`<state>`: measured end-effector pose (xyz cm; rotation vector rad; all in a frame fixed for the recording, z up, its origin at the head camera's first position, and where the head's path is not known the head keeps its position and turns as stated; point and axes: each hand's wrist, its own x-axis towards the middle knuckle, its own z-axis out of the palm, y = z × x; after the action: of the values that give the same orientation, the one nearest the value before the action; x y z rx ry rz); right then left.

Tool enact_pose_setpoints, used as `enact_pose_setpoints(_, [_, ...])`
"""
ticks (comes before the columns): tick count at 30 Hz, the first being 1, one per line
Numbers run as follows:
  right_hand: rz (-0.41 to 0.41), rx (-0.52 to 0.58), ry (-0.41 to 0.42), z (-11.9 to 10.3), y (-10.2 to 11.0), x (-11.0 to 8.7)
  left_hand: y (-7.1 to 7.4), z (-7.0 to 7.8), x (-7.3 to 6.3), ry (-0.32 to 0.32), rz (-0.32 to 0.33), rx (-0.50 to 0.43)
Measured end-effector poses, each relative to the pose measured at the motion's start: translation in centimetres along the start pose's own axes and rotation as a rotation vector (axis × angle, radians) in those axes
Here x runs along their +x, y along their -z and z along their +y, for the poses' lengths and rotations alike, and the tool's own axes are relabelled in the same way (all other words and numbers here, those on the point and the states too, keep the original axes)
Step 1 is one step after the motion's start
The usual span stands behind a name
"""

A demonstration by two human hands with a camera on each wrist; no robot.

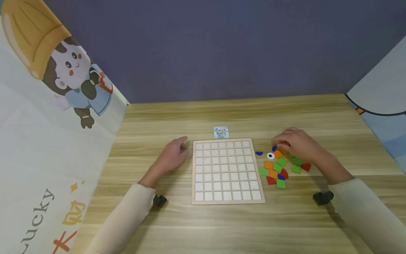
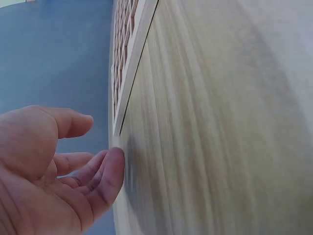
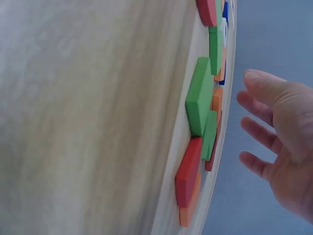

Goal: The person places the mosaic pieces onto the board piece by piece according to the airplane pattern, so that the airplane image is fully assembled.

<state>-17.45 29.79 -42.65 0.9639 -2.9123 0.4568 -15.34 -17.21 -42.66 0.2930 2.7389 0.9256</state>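
Note:
A wooden grid board (image 1: 222, 165) with pale square cells lies on the table in the head view. Just left of it my left hand (image 1: 172, 155) hovers with loosely bent fingers, holding nothing; the left wrist view shows a gap between thumb and fingers. On the right, my right hand (image 1: 299, 144) is above a loose spread of flat pieces, its fingers slightly bent and apart in the right wrist view, with nothing between them. Among the pieces are a green square (image 1: 281, 183), an orange square (image 1: 268, 165), a red piece (image 1: 306, 167), a blue half-round (image 1: 259, 153) and a white eye-like disc (image 1: 270, 156).
A small card (image 1: 221, 132) with a coloured pattern lies behind the board. A dark wall panel (image 1: 222, 53) rises at the table's back edge. A white sheet with a cartoon figure (image 1: 76, 70) borders the left side, and another printed sheet (image 1: 380, 81) the right.

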Motion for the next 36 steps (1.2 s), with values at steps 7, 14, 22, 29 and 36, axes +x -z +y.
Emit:
enact_pose_setpoints(7, [-0.035,0.011,0.043,0.4,-0.5,0.3,-0.5,-0.1,1.6,-0.008,-0.005,-0.006])
enact_pose_setpoints(14, [-0.022,0.009,0.066,0.6,-1.0,0.4,-1.0,0.0,2.2,0.014,-0.086,-0.094])
enact_pose_setpoints(22, [-0.035,-0.005,0.072,0.8,-1.2,0.5,-1.0,0.4,2.5,0.036,-0.140,-0.120])
enact_pose_setpoints(29, [-0.053,-0.015,0.058,0.8,-1.3,0.7,-1.0,0.4,2.8,0.055,-0.155,-0.118])
enact_pose_setpoints(36, [-0.073,-0.010,0.026,0.8,-1.4,0.8,-1.0,0.4,3.0,0.069,-0.165,-0.125])
